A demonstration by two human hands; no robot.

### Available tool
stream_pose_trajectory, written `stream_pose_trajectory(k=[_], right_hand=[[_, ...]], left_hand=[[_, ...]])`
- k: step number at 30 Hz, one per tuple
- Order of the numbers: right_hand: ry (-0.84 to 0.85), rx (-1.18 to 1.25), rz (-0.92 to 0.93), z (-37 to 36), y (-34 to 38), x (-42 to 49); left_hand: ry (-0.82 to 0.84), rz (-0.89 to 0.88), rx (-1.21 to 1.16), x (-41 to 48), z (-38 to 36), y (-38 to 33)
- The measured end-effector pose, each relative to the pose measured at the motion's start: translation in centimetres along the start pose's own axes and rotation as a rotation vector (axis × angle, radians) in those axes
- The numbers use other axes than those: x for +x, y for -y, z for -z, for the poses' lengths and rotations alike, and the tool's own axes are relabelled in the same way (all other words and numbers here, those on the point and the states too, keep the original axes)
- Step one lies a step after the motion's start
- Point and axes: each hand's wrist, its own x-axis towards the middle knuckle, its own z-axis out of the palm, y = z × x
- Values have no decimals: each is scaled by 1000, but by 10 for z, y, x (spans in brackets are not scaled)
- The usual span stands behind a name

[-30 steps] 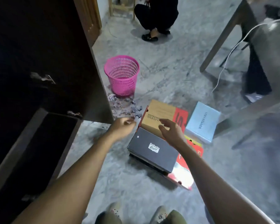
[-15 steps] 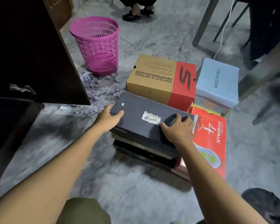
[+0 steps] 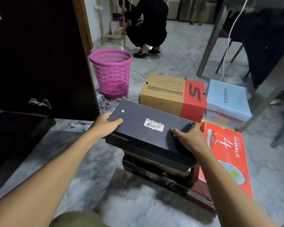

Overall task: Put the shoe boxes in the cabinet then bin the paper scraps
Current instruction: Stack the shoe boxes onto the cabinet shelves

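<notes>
Over on the far left stands the dark cabinet [image 3: 39, 54], door side facing us, and just past its edge sits the pink mesh bin [image 3: 111, 72] with paper scraps [image 3: 103, 103] strewn on the marble floor [image 3: 92, 174] at its foot. Now the left hand [image 3: 105, 126] — thumb on top, fingers wrapped under the near-left corner of the black Onitsuka Tiger box [image 3: 147, 128]. That box sits atop a stack of darker boxes [image 3: 156, 171], tilted a touch. Behind it, the tan-and-red Skechers box [image 3: 172, 95], close but whether touching, hard to say. The right hand [image 3: 189, 136] clamps the black box's right end, fingers curled over the lid. Further right, the red GOwalk box [image 3: 228, 154] lies flat, with the pale blue box [image 3: 226, 99] just behind it. Both hands gripping one box!
</notes>
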Motion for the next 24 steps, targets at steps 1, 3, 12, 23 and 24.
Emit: stream_pose_trajectory(k=[1, 3, 12, 23, 24], right_hand=[[9, 27, 35, -3, 8, -3], [35, 79, 109, -11, 32, -9], [237, 176, 327, -82, 170, -8], [589, 90, 702, -236, 280, -16], [632, 107, 713, -253, 278, -18]], left_hand=[[-55, -8, 22, -4, 13, 0], [-176, -11, 46, -12, 39, 5], [-696, 87, -77, -33, 152, 45], [-1151, 298, -366, -48, 221, 161], [-1189, 314, -361, -53, 222, 173]])
